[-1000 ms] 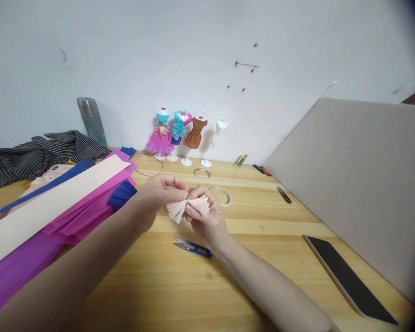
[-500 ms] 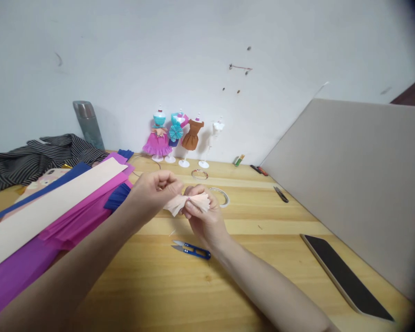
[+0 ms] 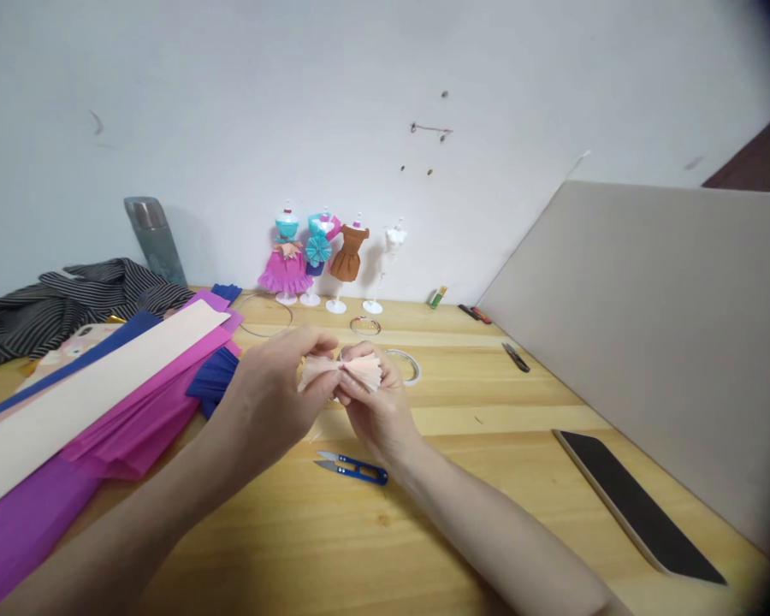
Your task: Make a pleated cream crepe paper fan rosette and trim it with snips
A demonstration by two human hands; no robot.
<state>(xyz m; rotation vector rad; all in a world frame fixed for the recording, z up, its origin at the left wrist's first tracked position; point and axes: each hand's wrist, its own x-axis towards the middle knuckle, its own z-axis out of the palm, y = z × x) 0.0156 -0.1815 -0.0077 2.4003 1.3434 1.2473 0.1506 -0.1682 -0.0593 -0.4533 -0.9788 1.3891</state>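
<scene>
A pale pink pleated bow (image 3: 364, 371), cinched at its middle, fans out sideways between the fingers (image 3: 319, 392).

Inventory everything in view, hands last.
Pleated paper: 1, pink, between hands
Snips: 1, blue, foreground
Sheets: several, mixed colours, left
Case: 1, pink, left
Cloth: 1, striped black, left
Bottle: 1, grey, back
Dress forms: 4, white, back
Hoop: 1, grey, back
Ring: 1, reddish, back
Roll: 1, white, centre
Small object: 1, green-white, back
Oddments: count unclear, red-black, right
Tool: 1, dark, right
Device: 1, black, right
Panel: 1, grey, right
Table: 1, wooden, below
Wall: 1, whitish, back
Left hand: 1, bare, on paper
Right hand: 1, bare, on paper
</scene>
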